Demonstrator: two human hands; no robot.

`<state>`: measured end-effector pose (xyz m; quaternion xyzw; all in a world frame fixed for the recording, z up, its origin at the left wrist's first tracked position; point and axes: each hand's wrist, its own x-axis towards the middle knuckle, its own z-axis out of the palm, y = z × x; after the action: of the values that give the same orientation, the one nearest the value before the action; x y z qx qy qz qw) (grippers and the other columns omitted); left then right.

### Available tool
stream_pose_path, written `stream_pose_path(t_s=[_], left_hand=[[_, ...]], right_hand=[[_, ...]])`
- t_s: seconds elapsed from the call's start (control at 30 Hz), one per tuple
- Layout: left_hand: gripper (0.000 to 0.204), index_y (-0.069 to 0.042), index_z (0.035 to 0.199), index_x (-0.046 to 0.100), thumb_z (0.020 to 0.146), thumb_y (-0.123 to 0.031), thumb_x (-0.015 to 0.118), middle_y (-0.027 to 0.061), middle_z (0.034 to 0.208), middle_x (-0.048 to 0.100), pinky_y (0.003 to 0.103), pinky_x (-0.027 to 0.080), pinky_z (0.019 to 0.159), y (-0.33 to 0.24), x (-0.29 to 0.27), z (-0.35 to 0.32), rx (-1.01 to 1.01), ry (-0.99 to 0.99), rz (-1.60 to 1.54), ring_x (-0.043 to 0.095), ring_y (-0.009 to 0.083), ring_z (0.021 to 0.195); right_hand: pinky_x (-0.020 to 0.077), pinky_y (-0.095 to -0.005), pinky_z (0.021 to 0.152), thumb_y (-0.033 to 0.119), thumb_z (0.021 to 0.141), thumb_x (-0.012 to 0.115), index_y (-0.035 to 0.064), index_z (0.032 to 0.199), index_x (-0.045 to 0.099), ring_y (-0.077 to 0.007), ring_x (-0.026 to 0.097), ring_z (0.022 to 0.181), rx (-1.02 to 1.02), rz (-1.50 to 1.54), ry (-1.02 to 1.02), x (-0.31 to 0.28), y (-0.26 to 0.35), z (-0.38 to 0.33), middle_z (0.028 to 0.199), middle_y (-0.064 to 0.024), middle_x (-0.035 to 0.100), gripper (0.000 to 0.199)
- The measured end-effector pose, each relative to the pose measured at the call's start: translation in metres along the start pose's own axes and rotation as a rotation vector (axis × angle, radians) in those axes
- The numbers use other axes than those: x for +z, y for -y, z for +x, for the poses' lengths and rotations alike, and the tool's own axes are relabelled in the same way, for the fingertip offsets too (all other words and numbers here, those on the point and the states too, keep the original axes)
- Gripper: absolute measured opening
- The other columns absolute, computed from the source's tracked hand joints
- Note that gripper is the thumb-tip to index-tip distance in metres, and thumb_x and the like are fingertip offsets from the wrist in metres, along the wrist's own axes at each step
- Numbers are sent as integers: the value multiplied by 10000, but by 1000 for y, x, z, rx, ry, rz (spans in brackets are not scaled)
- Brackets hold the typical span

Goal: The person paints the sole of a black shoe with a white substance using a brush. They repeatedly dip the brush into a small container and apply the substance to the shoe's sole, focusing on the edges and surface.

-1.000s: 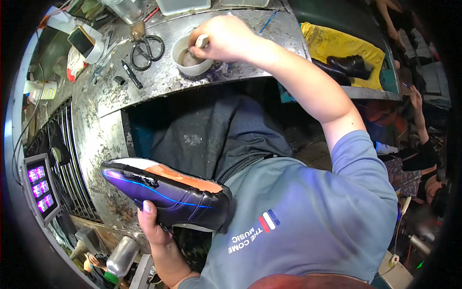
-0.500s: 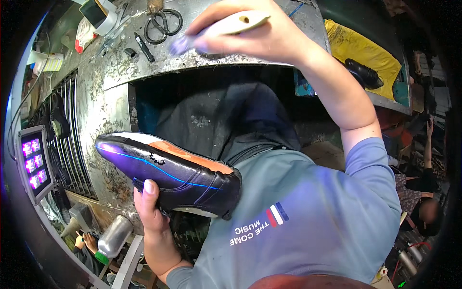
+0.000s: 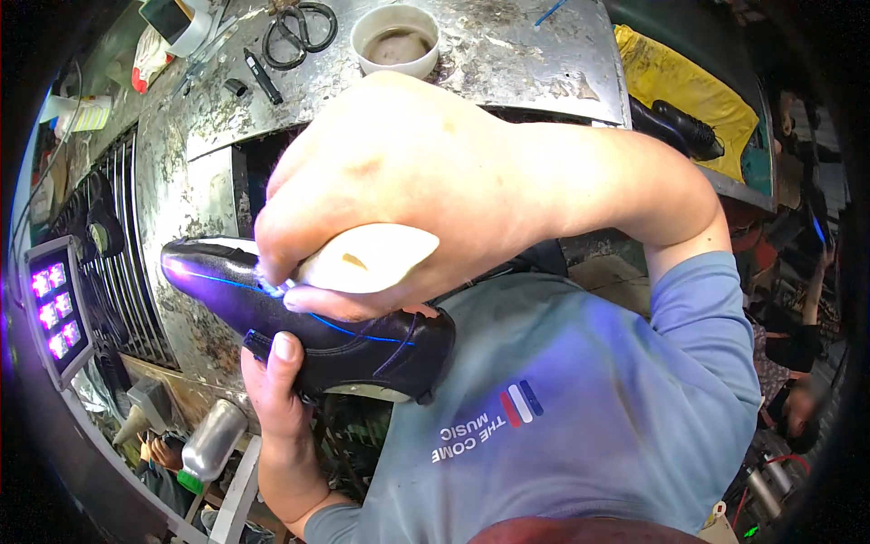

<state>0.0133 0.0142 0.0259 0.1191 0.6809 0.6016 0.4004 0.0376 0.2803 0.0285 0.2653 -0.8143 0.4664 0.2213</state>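
A black leather shoe (image 3: 362,358) lies on its side in front of my body, its toe pointing left. A glowing blue line runs along its upper. My left hand (image 3: 276,390) grips it from below, with the thumb against the side. Over the shoe, my right hand (image 3: 390,172) is closed around a brush with a pale handle (image 3: 372,258). The bristles touch the shoe near the blue line, mostly covered by my fingers. Part of the shoe's upper edge is also hidden by that hand.
On the worn metal bench stands a white bowl (image 3: 395,18) of murky liquid, near black scissors (image 3: 294,38) and a black marker (image 3: 262,76). A purple lamp panel (image 3: 60,308) is at left, above a metal bottle (image 3: 215,442). Black shoes (image 3: 689,131) rest on yellow cloth (image 3: 716,82).
My right hand has brought the brush from over the bench down onto the shoe, uncovering the bowl. The shoe and my left hand have shifted slightly left.
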Motion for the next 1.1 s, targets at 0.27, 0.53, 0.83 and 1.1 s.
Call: stream_pose_path(t_s=[0.27, 0.53, 0.83, 1.1], left_hand=[[622, 74, 1324, 506, 950, -406, 634, 166, 1196, 639, 360, 507, 946, 5, 4, 2, -3, -186, -20, 648, 236, 1060], [476, 40, 1339, 516, 990, -277, 573, 138, 1271, 610, 374, 479, 979, 16, -16, -2, -11, -130, -45, 613, 223, 1142], [395, 21, 1272, 573, 994, -258, 539, 114, 1193, 645, 356, 489, 948, 27, -22, -5, -9, -233, -48, 631, 215, 1089], [395, 15, 1299, 560, 1015, -251, 494, 128, 1225, 642, 387, 499, 973, 43, -31, -6, -24, -267, -190, 633, 243, 1117]], right_hand=[[547, -439, 637, 247, 682, 754, 111, 763, 722, -333, 677, 700, 6, 3, 206, -11, 11, 0, 687, -105, 661, 161], [535, -461, 632, 225, 670, 749, 72, 737, 708, -367, 658, 706, -43, 31, 302, -17, 17, 3, 693, -135, 654, 172], [511, -459, 577, 226, 688, 692, 52, 711, 608, -353, 639, 679, -92, 76, 296, -21, 18, -2, 680, -114, 601, 195], [528, -465, 648, 171, 689, 724, 41, 755, 678, -380, 644, 733, 0, 80, 373, -32, 24, 0, 727, -153, 651, 153]])
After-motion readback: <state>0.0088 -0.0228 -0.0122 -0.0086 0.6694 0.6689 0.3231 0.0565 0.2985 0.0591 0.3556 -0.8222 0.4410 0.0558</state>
